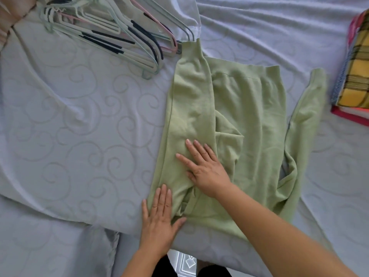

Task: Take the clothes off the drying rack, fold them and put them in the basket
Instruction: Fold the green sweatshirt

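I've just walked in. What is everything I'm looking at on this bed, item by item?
sweater: one, light green, spread mid-bed, one sleeve folded over its body
hangers: a tangled pile, too many to count, pale green, cream and pink with dark strips, top left on the sheet
sheet: one, white with a swirl pattern, covering the bed
checked cloth: one, yellow with dark lines, folded at the right edge
base: one, red-pink, under the checked cloth, kind unclear
left hand: one, flat on the sweater's near left edge
right hand: one, flat on the folded sleeve
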Tool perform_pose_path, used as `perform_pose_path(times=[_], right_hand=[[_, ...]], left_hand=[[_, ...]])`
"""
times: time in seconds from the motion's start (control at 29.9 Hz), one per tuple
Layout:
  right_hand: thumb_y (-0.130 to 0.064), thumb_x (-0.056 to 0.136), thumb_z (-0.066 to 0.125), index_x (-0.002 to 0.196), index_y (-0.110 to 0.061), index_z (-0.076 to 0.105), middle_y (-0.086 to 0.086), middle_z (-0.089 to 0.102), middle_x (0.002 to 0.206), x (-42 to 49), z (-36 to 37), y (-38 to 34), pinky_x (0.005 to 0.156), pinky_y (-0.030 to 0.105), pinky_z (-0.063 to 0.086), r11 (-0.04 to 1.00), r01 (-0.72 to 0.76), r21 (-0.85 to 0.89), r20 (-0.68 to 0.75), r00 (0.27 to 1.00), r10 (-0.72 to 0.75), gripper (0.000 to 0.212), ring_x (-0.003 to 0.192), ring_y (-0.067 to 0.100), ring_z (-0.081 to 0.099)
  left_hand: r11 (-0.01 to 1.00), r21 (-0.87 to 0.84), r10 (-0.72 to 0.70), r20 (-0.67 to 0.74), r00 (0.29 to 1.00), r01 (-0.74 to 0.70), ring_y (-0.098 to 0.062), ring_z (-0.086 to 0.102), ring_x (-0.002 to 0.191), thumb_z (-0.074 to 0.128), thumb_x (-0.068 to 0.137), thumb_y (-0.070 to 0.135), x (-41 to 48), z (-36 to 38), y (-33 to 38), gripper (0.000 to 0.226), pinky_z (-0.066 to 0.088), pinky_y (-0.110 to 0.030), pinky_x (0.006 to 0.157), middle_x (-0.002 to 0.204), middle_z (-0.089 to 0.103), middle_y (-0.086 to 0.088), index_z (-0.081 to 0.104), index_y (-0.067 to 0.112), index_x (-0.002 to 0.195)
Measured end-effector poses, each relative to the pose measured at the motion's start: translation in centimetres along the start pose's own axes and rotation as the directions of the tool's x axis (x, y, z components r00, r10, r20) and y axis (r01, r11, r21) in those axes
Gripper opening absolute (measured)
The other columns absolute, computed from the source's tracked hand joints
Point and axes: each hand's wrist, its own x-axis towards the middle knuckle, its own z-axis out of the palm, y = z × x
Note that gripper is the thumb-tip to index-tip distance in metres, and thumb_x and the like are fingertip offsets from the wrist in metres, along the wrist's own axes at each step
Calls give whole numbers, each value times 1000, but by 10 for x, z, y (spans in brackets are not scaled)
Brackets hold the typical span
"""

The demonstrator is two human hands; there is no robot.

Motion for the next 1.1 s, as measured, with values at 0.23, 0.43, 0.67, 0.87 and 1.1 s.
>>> perform_pose_path(times=[0.23,0.43,0.67,0.87,1.1], right_hand=[[-46,95,22,145,-16,28,0,22,151,-96,-5,79,113,18,-4,827,-499,258,44,861,506,58,139,10,16],[-34,91,36,139,-12,32,9,32,147,-146,-15,84,113,30,16,689,-561,459,-147,717,681,52,137,22,26],[-13,78,72,134,-12,37,4,43,125,-167,-16,75,99,29,36,-305,-436,847,391,121,912,66,119,21,46],[-45,50,85,105,-11,64,7,74,94,-175,-39,84,77,34,54,-627,-175,759,634,419,650,68,87,22,70],[-27,59,77,99,-6,70,7,73,95,-138,-92,33,68,21,53,-661,-263,703,530,814,240,46,88,15,69]], left_hand=[[950,-176,193,-313,930,-256,-23,45,115,40,86,41,64,-72,64,42,33,-34,94,130,50,-12,44,15,118],[855,-238,445,-120,888,-460,-23,51,116,40,92,12,209,-144,194,32,38,-31,92,132,51,-7,57,6,118],[656,260,640,307,704,-709,-29,33,135,30,87,-9,303,-154,292,64,33,-40,107,154,21,-3,29,20,144],[562,389,655,330,680,-730,-30,48,105,42,85,-6,320,-168,296,33,38,-35,78,120,43,-14,53,3,115],[624,242,752,69,655,-743,-32,56,88,46,77,-3,319,-256,168,23,44,-38,76,106,55,-20,64,2,90]])
